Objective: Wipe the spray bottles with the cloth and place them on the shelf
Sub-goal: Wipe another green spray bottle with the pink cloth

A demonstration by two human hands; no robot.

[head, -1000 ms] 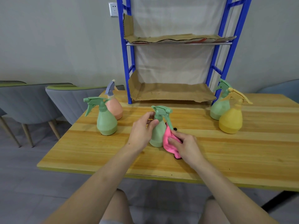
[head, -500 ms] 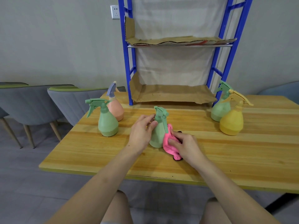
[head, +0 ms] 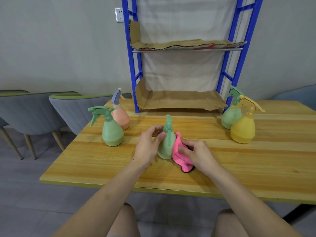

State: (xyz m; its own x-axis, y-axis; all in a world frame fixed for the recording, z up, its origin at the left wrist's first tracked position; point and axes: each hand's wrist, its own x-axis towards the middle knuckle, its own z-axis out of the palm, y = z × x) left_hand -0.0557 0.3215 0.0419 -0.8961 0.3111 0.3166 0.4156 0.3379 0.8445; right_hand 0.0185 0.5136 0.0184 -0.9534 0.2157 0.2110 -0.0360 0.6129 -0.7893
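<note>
At the middle of the wooden surface (head: 256, 159) a green spray bottle (head: 165, 147) stands upright. The left hand (head: 147, 146) has its grip curled round the bottle's neck. The right hand (head: 196, 153) has its grip clamped on a pink cloth (head: 177, 151) pressed against the bottle's right side. The blue shelf (head: 133, 74) stands behind.

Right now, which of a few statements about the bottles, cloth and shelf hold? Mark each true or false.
1. The left hand holds the middle green bottle while the right hand holds the cloth against it. True.
2. The yellow bottle is on the shelf. False: it stands on the table, right of the shelf.
3. The peach bottle stands behind the left green bottle. True.
4. The cloth is blue. False: it is pink.
</note>
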